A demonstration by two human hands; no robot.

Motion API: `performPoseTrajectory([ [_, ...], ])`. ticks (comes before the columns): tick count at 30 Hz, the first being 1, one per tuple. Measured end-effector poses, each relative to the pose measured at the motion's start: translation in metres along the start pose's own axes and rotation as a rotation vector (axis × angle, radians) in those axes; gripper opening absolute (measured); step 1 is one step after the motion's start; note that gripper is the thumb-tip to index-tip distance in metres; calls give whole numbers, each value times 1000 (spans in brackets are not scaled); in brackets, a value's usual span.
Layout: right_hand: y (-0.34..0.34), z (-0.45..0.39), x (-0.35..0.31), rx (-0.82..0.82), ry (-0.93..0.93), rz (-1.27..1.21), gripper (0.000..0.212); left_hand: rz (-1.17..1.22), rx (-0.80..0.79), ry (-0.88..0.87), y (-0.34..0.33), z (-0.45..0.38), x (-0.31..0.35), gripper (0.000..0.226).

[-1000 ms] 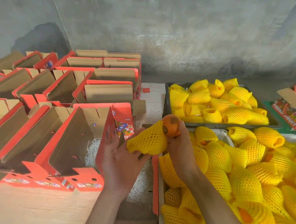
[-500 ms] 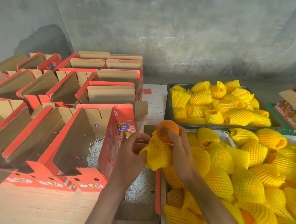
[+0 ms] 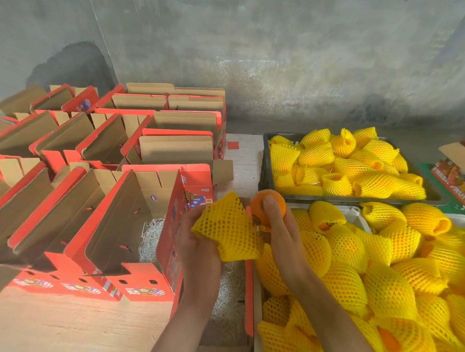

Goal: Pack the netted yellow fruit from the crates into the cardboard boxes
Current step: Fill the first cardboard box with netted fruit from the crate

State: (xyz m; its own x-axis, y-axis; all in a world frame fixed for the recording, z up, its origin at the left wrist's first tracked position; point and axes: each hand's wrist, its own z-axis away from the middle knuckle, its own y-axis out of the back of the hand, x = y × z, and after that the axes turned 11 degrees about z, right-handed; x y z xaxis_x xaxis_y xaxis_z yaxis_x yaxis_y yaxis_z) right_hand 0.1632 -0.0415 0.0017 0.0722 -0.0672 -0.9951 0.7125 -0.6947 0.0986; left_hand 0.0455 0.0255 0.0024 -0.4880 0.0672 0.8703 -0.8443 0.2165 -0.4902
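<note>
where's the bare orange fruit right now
In the head view, centre frame: the orange fruit is gripped by the right hand, beside the yellow foam net the left hand holds, above the near crate's left edge.

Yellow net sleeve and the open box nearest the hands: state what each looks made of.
The yellow net sleeve in the left hand looks like soft foam mesh, matte: open diamond holes, and it crumples. The open box looks like corrugated cardboard: plain brown inside, printed red outside, with folded flaps. White shredded filler lines it, probably paper.
</note>
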Motion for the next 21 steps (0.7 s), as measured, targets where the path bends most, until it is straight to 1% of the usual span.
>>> performPoseTrajectory([
  [2,-5,3,1,0,-4,-11,56,-18,83,1,1,-3,0,18],
  [3,-6,5,0,0,-8,-35,58,-60,118,-12,3,-7,2,14],
  [4,-6,5,0,5,-13,-63,62,-166,109,-38,6,-13,5,11],
  [6,-3,3,-1,27,-12,-101,69,-538,-22,-36,15,-23,15,9],
  [7,-1,2,-1,48,-3,-109,67,-676,-98,5,19,-27,19,13],
  [8,1,0,-2,77,11,-116,63,-725,-150,62,23,-28,24,19],
  [9,2,-2,-2,115,24,-125,60,-708,-167,133,24,-27,30,24],
  [11,0,-3,-4,212,58,-124,58,-552,-172,315,22,-20,38,33],
  [12,-2,-3,-5,270,83,-99,58,-456,-176,380,20,-16,38,38],
  [13,-5,-2,-7,327,112,-71,57,-390,-180,397,18,-12,38,43],
  [14,-7,-2,-8,384,137,-52,57,-347,-178,372,17,-8,36,45],
  [15,-10,-2,-8,441,156,-47,58,-312,-166,325,15,-3,34,42],
  [17,-14,-3,-9,534,185,-52,65,-281,-172,210,11,8,32,25],
  [18,-16,-3,-9,563,196,-48,69,-286,-219,146,8,13,31,13],
  [19,-16,-3,-9,577,209,-39,72,-295,-283,105,5,17,30,9],
  [21,-17,0,-8,551,234,-13,73,-305,-411,120,1,17,25,17],
])
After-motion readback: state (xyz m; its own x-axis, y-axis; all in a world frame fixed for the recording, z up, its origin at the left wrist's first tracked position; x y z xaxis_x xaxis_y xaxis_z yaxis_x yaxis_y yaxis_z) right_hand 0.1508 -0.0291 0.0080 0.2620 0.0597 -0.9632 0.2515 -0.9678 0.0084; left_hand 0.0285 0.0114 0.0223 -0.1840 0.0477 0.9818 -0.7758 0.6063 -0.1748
